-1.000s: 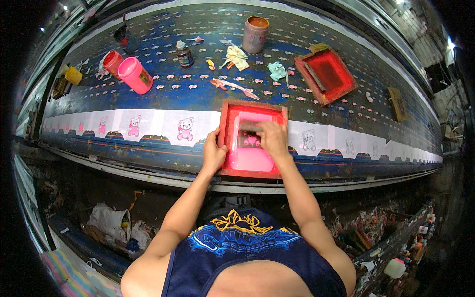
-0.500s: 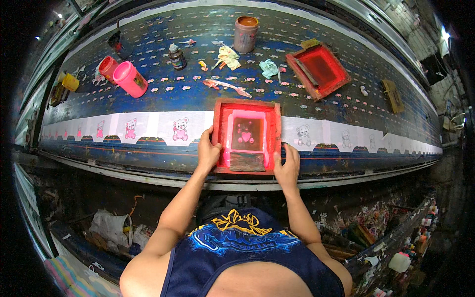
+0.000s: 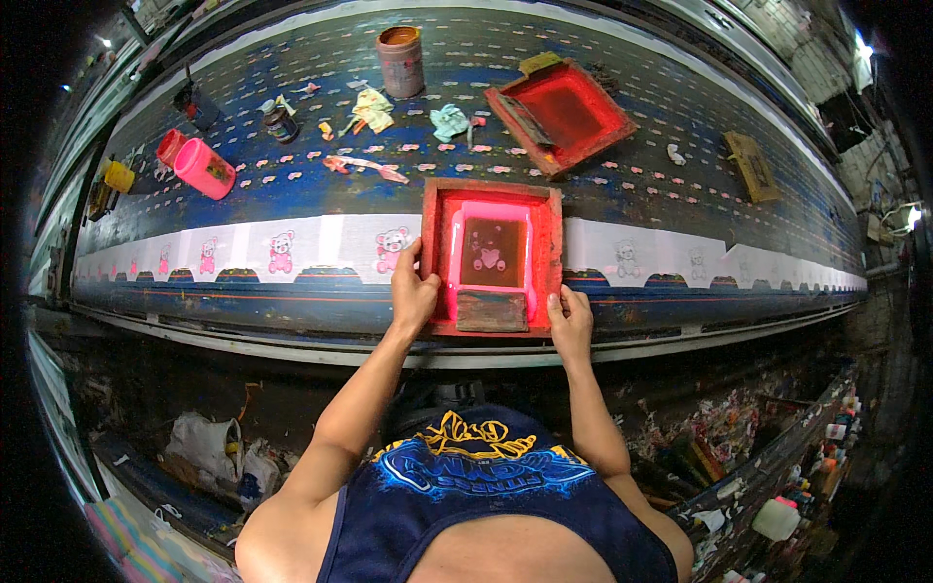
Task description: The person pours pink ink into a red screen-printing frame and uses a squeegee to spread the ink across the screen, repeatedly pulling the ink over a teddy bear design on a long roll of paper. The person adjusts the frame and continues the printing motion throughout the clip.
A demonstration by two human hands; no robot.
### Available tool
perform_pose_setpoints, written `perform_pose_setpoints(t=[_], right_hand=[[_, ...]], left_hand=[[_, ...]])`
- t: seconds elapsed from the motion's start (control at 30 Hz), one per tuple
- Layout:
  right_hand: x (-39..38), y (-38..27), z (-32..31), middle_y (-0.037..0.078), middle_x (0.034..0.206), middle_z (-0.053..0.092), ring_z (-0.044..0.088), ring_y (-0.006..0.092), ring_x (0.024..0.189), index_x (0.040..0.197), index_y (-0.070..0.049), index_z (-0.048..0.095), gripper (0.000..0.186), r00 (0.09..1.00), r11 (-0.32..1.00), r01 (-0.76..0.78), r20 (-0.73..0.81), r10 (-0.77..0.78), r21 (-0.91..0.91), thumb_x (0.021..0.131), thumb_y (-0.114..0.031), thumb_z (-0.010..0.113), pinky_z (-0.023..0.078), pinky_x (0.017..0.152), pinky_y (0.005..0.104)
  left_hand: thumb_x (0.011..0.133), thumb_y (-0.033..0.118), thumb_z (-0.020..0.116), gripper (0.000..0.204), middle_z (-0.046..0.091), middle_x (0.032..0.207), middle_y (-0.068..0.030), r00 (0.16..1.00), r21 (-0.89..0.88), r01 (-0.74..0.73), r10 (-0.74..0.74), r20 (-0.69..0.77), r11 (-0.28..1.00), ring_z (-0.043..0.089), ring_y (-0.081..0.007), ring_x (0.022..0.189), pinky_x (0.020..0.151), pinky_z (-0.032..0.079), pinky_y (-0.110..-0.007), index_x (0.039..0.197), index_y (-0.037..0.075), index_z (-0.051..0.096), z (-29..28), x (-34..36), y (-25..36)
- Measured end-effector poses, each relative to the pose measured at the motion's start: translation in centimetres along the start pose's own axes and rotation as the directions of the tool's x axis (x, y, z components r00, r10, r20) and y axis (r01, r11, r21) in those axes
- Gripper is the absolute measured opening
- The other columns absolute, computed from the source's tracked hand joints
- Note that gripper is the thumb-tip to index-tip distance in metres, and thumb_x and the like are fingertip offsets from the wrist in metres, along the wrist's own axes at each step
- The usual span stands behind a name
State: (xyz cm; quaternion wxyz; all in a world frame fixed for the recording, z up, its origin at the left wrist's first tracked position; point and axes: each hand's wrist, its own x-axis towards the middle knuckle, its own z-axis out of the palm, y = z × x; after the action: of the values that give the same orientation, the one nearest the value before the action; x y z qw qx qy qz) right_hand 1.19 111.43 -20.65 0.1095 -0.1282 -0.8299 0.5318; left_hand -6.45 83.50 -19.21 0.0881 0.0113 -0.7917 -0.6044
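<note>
A red screen-printing frame [image 3: 555, 233] is held between my two hands, over the white fabric strip [image 3: 330, 233] along the near edge of the table. Its mesh [image 3: 492, 252] shows a bear design ringed with pink ink. Inside the frame's near end lies a worn squeegee [image 3: 492, 311]. My left hand [image 3: 415, 296] grips the left side, thumb on top. My right hand [image 3: 571, 321] grips the lower right side. Pink bears [image 3: 282, 253] show on the strip to the left; outline-only bears [image 3: 626, 257] show to the right. The frame hides the fabric beneath it.
A second red frame [image 3: 619, 124] with a squeegee lies farther back. Around it are a brown ink pot [image 3: 402, 73], a tipped pink container [image 3: 204, 169], a dark bottle [image 3: 280, 122], crumpled rags [image 3: 449, 122] and a yellowish block [image 3: 750, 167]. Debris [image 3: 671, 432] lies below the table's near edge.
The frame and both hands have shifted right along the strip, relative to the table. Another pink bear now shows left of the frame, and the nearest outline bear is covered. Table items appear farther left.
</note>
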Motion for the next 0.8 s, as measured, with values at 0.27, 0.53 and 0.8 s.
perform_pose_setpoints(t=[0.27,0.53,0.8], right_hand=[[2.3,4.2,-4.9,0.019,0.106,0.064,0.063,0.0338,0.099,0.120,0.007,0.067,0.041,0.997,1.000,0.026,0.072,-0.026,0.000,0.095,-0.026,0.072,0.050,0.089,0.0418],[2.8,5.0,-5.3,0.020,0.109,0.065,0.064,0.0346,0.103,0.122,0.008,0.067,0.045,0.992,0.999,0.002,0.124,-0.006,0.034,0.094,-0.027,0.073,0.050,0.092,0.0413],[2.1,3.8,-5.5,0.020,0.115,0.064,0.062,0.0365,0.110,0.123,0.005,0.066,0.049,0.976,0.976,0.210,0.072,-0.205,-0.061,0.087,-0.026,0.078,0.049,0.096,0.0454]], left_hand=[[0.076,-0.012,0.060,0.070,0.059,0.140,-0.0240,1.000,0.112,0.020,-0.019,-0.016,0.993,0.058,-0.0322,0.132,0.111,0.046,-0.038,0.144,-0.008,0.049,5.7,-1.1,-0.4],[0.075,-0.007,0.063,0.067,0.062,0.136,-0.0263,0.999,0.250,0.031,-0.026,-0.024,0.968,0.061,-0.0336,0.129,0.110,0.046,-0.039,0.142,-0.009,0.052,5.8,-1.1,0.7],[0.075,-0.005,0.062,0.065,0.063,0.136,-0.0276,0.999,0.301,0.036,-0.028,-0.031,0.953,0.061,-0.0358,0.129,0.111,0.045,-0.040,0.140,-0.009,0.053,6.0,-1.3,1.5]])
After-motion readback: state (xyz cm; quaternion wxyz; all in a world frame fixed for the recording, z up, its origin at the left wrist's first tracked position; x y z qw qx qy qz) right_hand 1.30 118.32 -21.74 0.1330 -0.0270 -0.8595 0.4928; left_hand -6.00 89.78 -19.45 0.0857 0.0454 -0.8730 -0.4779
